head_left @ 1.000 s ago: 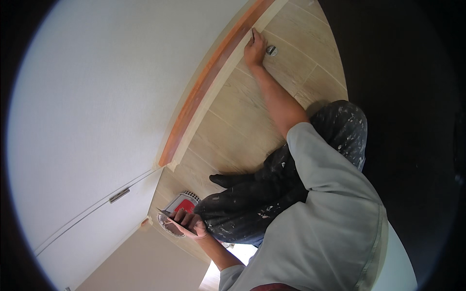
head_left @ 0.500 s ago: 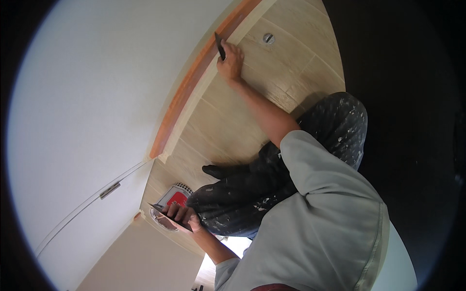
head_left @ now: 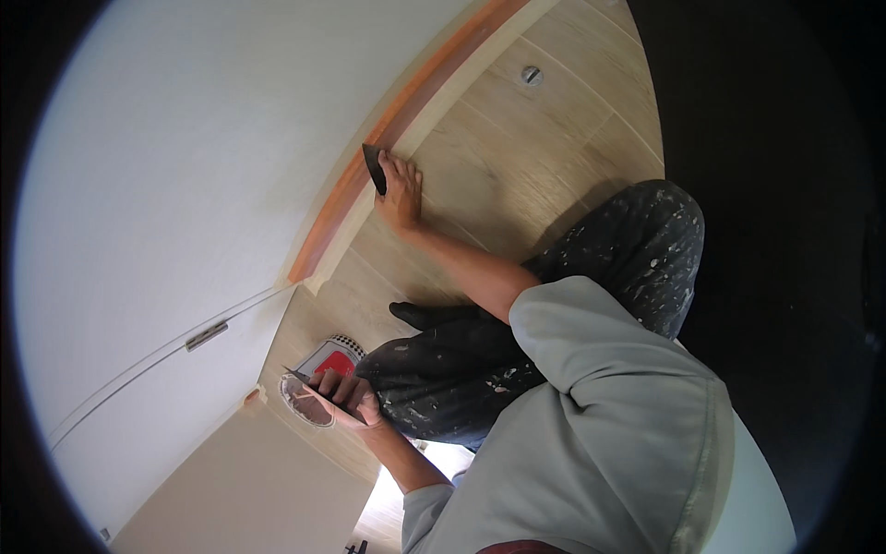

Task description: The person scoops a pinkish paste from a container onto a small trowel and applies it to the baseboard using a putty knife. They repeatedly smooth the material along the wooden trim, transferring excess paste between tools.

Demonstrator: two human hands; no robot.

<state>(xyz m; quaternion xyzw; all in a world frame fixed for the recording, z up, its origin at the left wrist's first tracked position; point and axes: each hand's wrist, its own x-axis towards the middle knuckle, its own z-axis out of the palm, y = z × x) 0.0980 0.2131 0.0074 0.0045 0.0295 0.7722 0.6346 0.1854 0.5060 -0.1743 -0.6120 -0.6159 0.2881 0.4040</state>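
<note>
My right hand [head_left: 401,191] grips a dark flat scraper [head_left: 375,168], its fingers wrapped along one side. The scraper's blade lies against the orange-brown skirting board [head_left: 406,114] at the foot of the white wall. At the lower left, my left hand [head_left: 349,395] is closed on a wide flat putty knife [head_left: 318,391], which it holds tilted over a tub [head_left: 318,358] with a red label. Inside the tub's round mouth is a pinkish-brown paste, partly hidden by the knife and hand.
Pale masking tape [head_left: 445,97] runs along the floor side of the skirting. Wood-look floor tiles [head_left: 489,138] carry a round metal floor fitting [head_left: 532,76]. A hinge [head_left: 207,336] sits on the white door panel at left. My paint-spotted dark trousers [head_left: 637,249] fill the middle.
My right hand and its scraper have slid along the skirting, down and to the left, toward the door corner. My left hand has stayed almost in place by the tub.
</note>
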